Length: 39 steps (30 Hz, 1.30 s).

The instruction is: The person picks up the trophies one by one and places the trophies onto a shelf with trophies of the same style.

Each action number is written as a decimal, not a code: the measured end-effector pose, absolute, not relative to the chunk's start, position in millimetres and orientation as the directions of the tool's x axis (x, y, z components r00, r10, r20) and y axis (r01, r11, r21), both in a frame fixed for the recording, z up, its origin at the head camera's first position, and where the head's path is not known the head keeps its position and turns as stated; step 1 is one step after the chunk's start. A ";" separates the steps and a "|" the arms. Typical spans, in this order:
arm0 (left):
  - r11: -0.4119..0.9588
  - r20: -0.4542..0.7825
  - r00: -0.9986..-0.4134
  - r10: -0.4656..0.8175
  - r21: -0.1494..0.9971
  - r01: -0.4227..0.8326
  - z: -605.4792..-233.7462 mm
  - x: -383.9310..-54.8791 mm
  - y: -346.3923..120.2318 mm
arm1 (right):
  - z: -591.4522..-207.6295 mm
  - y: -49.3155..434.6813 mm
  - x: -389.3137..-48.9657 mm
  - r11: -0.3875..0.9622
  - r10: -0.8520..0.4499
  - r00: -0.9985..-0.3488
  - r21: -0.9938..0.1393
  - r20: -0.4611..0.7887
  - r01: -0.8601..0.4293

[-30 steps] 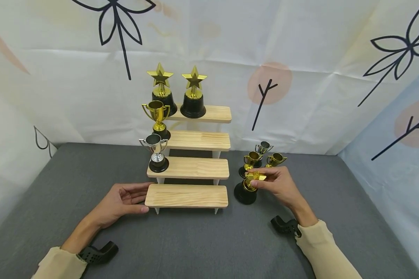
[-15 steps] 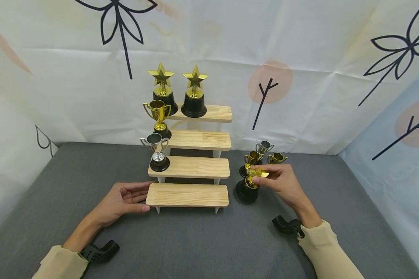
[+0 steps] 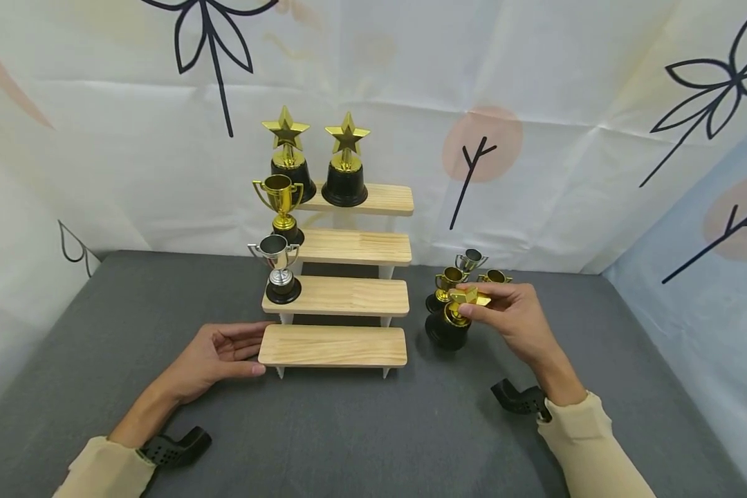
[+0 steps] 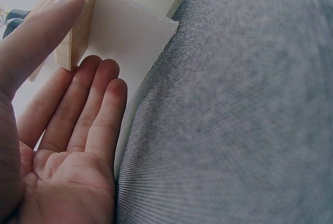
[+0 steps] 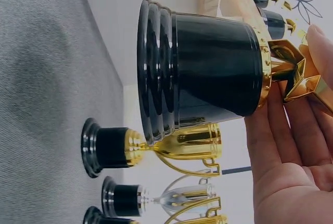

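Observation:
My right hand (image 3: 519, 321) pinches a gold star trophy (image 3: 448, 332) by its star. In the right wrist view its black base (image 5: 213, 67) hangs above the grey table, tilted. Just behind it stand two gold cup trophies (image 3: 448, 278) and a silver one (image 3: 471, 261), partly hidden by one another and by my hand. At the left end of a stepped wooden rack, my left hand (image 3: 214, 360) lies with thumb and fingers about the lowest shelf (image 3: 333, 346). In the left wrist view its fingers (image 4: 104, 114) are extended beside the rack's white support (image 4: 130, 31), palm showing.
Two star trophies (image 3: 346, 166) stand on the rack's top shelf (image 3: 389, 200). A gold cup (image 3: 280, 200) is on the shelf below, and a silver cup (image 3: 279, 266) one step lower, both at the left end. A patterned white cloth (image 3: 380, 69) hangs behind.
My right hand has carried the star trophy slightly right and farther from me, with its base rising off the table. My left hand stays at the rack's left end.

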<state>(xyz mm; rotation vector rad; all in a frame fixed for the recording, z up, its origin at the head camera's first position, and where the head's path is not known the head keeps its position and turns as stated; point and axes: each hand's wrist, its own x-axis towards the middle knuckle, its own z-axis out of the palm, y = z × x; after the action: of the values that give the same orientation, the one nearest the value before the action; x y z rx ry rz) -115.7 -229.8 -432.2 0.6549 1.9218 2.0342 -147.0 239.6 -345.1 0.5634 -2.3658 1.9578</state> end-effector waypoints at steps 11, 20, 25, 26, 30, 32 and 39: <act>-0.095 0.135 -0.862 0.488 0.990 0.101 -430.9 -115.8 -229.9 | -325.6 235.5 -151.8 0.105 -0.237 -0.937 -0.952 0.258 -0.288; -0.099 0.132 -0.861 0.491 0.990 0.096 -431.2 -116.1 -230.4 | -303.0 234.3 -155.4 0.077 -0.250 -0.929 -0.951 0.273 -0.300; -0.097 0.132 -0.862 0.490 0.991 0.096 -430.5 -115.5 -229.6 | -291.5 233.5 -158.3 0.011 -0.266 -0.921 -0.955 0.284 -0.297; -0.097 0.132 -0.861 0.490 0.991 0.097 -430.7 -115.5 -229.5 | -288.8 233.2 -159.1 0.010 -0.264 -0.921 -0.954 0.286 -0.299; -0.101 0.138 -0.860 0.492 0.990 0.101 -431.5 -115.5 -229.9 | -277.1 231.2 -161.8 0.019 -0.277 -0.916 -0.952 0.290 -0.307; -0.105 0.140 -0.859 0.492 0.989 0.102 -431.9 -115.6 -230.3 | -271.9 230.0 -162.5 0.026 -0.279 -0.916 -0.951 0.288 -0.307; -0.095 0.132 -0.861 0.490 0.991 0.098 -432.0 -115.6 -230.0 | -256.7 226.5 -166.5 0.051 -0.306 -0.905 -0.944 0.295 -0.325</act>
<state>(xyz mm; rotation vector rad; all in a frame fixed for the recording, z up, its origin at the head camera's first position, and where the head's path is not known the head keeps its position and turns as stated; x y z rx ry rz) -115.6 -230.0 -432.0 0.6460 1.9021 2.0395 -166.5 226.5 -256.7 0.6806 -2.2671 2.0431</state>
